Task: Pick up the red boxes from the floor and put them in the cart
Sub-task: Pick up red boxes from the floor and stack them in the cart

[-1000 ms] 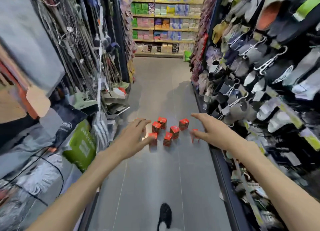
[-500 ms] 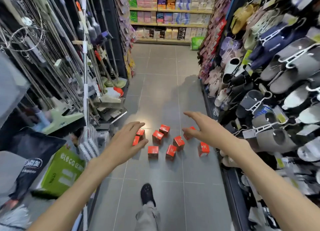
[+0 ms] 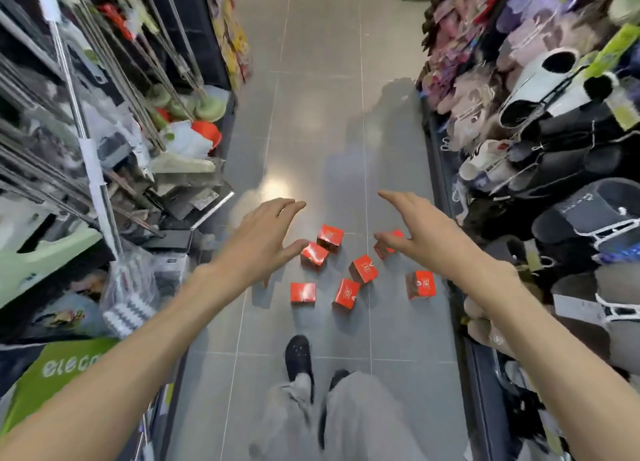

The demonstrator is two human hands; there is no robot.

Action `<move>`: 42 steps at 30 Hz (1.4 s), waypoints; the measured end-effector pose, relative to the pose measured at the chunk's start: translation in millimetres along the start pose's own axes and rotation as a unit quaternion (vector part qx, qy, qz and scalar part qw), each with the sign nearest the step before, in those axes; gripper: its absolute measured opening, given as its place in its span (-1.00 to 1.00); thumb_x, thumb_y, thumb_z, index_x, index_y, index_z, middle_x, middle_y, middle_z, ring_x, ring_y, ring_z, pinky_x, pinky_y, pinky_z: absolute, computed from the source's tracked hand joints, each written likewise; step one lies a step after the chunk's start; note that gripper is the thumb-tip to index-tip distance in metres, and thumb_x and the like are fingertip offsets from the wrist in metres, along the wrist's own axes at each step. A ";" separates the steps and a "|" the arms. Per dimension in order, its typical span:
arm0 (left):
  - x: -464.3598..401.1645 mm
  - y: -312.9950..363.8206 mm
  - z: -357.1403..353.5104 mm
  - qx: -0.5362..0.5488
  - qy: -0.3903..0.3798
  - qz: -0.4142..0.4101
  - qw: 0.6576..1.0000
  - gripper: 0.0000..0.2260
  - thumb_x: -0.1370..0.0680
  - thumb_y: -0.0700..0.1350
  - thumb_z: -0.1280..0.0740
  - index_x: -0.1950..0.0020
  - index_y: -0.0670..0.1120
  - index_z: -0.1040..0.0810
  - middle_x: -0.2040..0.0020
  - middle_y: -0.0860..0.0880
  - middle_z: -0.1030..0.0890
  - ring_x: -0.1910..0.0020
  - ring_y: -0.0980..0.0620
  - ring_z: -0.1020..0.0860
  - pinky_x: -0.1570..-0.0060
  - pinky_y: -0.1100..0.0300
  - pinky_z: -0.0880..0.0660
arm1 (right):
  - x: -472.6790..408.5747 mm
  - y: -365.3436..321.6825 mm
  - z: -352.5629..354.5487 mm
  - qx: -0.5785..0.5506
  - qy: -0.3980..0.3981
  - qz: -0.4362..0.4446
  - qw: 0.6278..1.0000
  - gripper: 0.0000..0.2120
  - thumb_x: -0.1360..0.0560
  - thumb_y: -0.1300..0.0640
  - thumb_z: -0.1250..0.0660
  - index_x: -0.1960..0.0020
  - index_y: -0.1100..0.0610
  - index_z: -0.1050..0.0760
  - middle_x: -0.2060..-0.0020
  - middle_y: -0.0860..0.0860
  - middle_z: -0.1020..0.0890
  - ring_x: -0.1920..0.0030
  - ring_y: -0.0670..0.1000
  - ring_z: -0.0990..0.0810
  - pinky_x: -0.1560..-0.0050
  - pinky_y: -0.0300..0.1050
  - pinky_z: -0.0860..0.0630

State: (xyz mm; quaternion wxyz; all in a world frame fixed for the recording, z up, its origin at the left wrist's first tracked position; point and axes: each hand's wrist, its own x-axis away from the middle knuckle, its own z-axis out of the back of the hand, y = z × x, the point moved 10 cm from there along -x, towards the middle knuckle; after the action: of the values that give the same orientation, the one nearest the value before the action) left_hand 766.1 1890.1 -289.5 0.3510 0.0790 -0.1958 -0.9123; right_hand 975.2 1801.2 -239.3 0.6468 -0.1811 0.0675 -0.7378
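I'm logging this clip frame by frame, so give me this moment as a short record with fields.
place: shop aisle, grey tiled floor
red boxes: seven visible, scattered on the floor, one partly hidden by the right hand
left hand: open, held out over the boxes, holding nothing
right hand: open, held out over the boxes, holding nothing
cart: not in view
right shelves: slippers

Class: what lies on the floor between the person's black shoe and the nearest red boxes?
Nothing: in the head view, bare grey tile separates the black shoe from the nearest red boxes.
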 end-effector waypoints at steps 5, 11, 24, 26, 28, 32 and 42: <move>-51.6 -86.6 -113.7 0.055 -0.022 0.061 0.996 -0.37 -0.49 0.22 -0.28 -0.47 -0.07 -0.31 -0.36 -0.07 -0.46 -0.35 -0.10 -0.40 -0.31 -0.10 -0.38 | -79.7 53.7 -93.1 0.000 -0.035 0.007 0.999 -0.21 -0.48 -0.10 -0.43 -0.55 0.13 -0.15 -0.40 0.11 -0.40 -0.36 0.17 -0.39 -0.33 0.10 -0.39; -51.0 -172.6 -334.1 0.086 -0.093 0.108 0.986 -0.26 -0.37 0.01 -0.55 -0.45 -0.18 -0.33 -0.34 -0.17 -0.46 -0.31 -0.20 -0.42 -0.28 -0.08 -0.39 | -153.5 120.7 -254.6 -0.028 -0.078 0.022 0.996 -0.20 -0.46 0.01 -0.47 -0.55 0.15 -0.16 -0.40 0.14 -0.41 -0.37 0.16 -0.39 -0.32 0.04 -0.36; -21.8 -288.5 -722.6 -0.113 -0.250 0.113 0.955 -0.23 -0.38 -0.24 -0.45 -0.53 -0.17 -0.18 -0.45 -0.21 -0.34 -0.42 -0.28 -0.29 -0.45 -0.19 -0.14 | -165.0 247.6 -549.0 -0.035 -0.143 0.053 0.988 -0.09 -0.44 0.04 -0.49 -0.60 0.00 0.00 -0.51 -0.04 -0.26 -0.49 -0.02 -0.25 -0.44 -0.10 -0.25; -24.9 -290.2 -721.1 -0.129 -0.220 0.110 0.961 -0.36 -0.36 -0.28 -0.43 -0.41 -0.13 -0.34 -0.26 -0.17 -0.49 -0.22 -0.25 -0.44 -0.37 -0.17 -0.26 | -163.0 251.7 -561.5 -0.023 -0.155 0.067 0.985 -0.07 -0.43 0.07 -0.51 -0.60 0.02 -0.01 -0.52 -0.02 -0.24 -0.50 0.00 -0.24 -0.44 -0.04 -0.30; -23.1 -286.0 -707.0 -0.102 -0.213 0.111 0.965 -0.35 -0.32 -0.22 -0.50 -0.37 -0.14 -0.37 -0.19 -0.17 -0.52 -0.13 -0.23 -0.46 -0.31 -0.13 -0.31 | -160.5 250.5 -563.9 -0.001 -0.170 0.091 0.981 -0.05 -0.40 0.11 -0.54 -0.60 0.07 -0.03 -0.52 0.02 -0.24 -0.50 0.06 -0.26 -0.41 0.07 -0.37; -17.2 -275.9 -644.0 -0.045 -0.175 0.132 0.975 -0.29 -0.29 -0.07 -0.58 -0.35 -0.14 -0.36 -0.18 -0.16 -0.51 -0.09 -0.20 -0.47 -0.10 -0.07 -0.41 | -154.3 245.7 -570.9 0.098 -0.231 0.148 0.957 0.09 -0.33 0.14 -0.59 -0.60 0.05 0.07 -0.55 0.10 -0.19 -0.54 0.16 -0.18 -0.45 0.13 -0.30; 14.4 -278.2 -621.0 0.001 -0.154 0.144 0.977 -0.18 -0.34 0.05 -0.55 -0.48 -0.09 -0.22 -0.31 -0.12 -0.43 -0.23 -0.16 -0.42 -0.21 -0.08 -0.38 | -151.6 278.5 -714.7 0.312 -0.286 0.314 0.850 -0.18 -0.51 0.30 -0.24 -0.60 0.13 0.17 -0.59 0.22 0.04 -0.57 0.26 0.09 -0.50 0.29 -0.05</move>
State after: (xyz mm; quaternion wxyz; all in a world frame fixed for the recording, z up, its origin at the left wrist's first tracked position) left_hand 760.8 1881.4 -970.1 0.4445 -0.0911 -0.2577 -0.8530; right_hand 995.5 1810.4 -1020.9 0.8572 -0.1420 -0.3007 -0.3933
